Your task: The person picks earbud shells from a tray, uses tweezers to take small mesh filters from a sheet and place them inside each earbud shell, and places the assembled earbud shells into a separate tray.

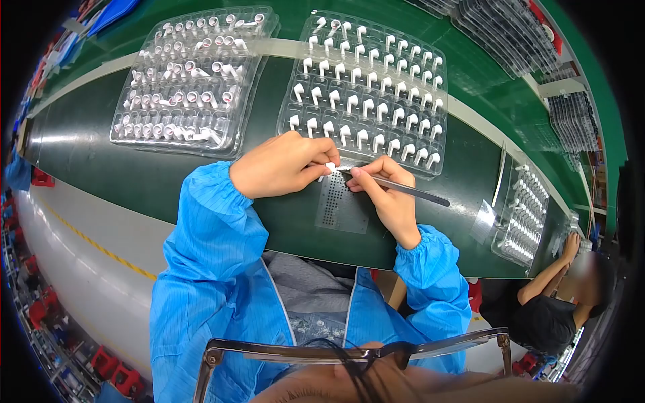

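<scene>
Blue sleeves cover both arms of the person. On the green table, nearest to the body, lies a thin sheet with rows of dark dots, and both hands are at its far end. The grip of the left hand is narrow: thumb and fingers pinch a small white earbud above this sheet. The grip of the right hand closes around dark tweezers, whose tips point toward the earbud; I cannot tell whether they touch it. Just beyond the hands is a clear plastic tray, with white earbuds in slanting rows. To its left, apart from it, lies a second clear tray, holding white pieces with round ends. Farther right is a third tray, and beyond it a co-worker in a black shirt.
</scene>
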{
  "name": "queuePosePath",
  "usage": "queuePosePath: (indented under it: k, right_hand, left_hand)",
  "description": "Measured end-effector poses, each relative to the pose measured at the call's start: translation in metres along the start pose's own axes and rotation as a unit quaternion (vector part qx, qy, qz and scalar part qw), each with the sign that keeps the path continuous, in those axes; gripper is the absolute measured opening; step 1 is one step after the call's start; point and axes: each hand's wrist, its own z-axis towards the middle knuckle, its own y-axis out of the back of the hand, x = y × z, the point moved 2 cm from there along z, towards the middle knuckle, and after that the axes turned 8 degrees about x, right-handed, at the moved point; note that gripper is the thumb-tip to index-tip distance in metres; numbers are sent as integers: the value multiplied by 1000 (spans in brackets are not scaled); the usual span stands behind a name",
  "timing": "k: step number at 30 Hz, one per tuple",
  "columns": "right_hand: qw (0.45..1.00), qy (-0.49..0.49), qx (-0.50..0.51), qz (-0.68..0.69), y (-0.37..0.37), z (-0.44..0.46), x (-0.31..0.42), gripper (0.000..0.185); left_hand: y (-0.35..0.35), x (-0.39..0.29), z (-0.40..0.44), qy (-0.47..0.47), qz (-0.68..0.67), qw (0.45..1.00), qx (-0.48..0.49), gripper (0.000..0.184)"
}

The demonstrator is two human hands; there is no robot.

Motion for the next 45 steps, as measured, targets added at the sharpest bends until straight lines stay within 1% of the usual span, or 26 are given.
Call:
queuePosePath:
  k: [27,30,31,34,35,37,40,43,45]
  right_hand:
    - [999,4,3,47,0,-2,-2,11]
    - [999,6,2,49,1,-1,-1,11]
    - [998,1,1,55,0,-2,-2,11]
    - [998,15,0,56,0,0,-2,11]
    - [999,14,4,52,1,-1,-3,11]
    - [999,19,8,47,1,-1,-5,11]
    - [999,18,6,46,1,0,-8,12]
    - [999,39,2,28,-1,1,-7,12]
    - [999,50,-4,20,0,-1,-8,13]
  left_hand:
    - [1,1,0,-17,-1,1000,-8,15]
    - [10,-5,-3,-2,-21,1000,16,16]
    - [14,-9,-3,-5,-14,1000,12,16]
    - [36,-23,2,-14,-145,985,-90,19]
    - [41,-31,8,-20,-138,986,-91,19]
    - [55,-50,30,-45,-44,983,-173,19]
    - [81,-58,75,-88,89,952,-279,21]
    - [107,-31,128,-86,91,951,-282,22]
    - [114,-14,154,-15,203,945,-255,19]
